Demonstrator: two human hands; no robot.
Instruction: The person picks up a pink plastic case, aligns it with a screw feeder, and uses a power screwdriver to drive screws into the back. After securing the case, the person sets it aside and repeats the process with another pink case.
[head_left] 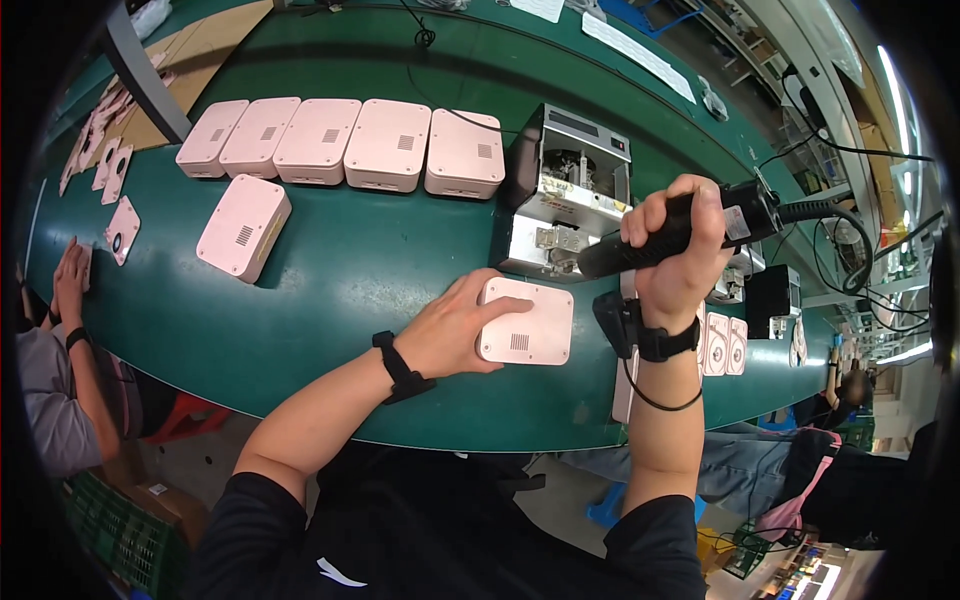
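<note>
My left hand (462, 328) grips the left side of a pale pink plastic box (548, 337), its thumb lying across the top face. The box rests on the green table before me, a small slotted grille facing up. In my right hand (700, 235) is a black corded electric screwdriver (655, 248), held raised and tilted, its lower end pointing left beside a screw feeder (560, 215). The bit cannot be made out. The feeder, grey and black with an open top, stands just beyond the box.
Several matching pink boxes (385, 145) form a row at the back left; one more box (243, 228) sits nearer. Flat pink parts (123, 230) lie far left, where another person's hands (70, 275) work. Round-marked pink pieces (737, 345) are behind my right forearm. A grey post (150, 85) rises at left.
</note>
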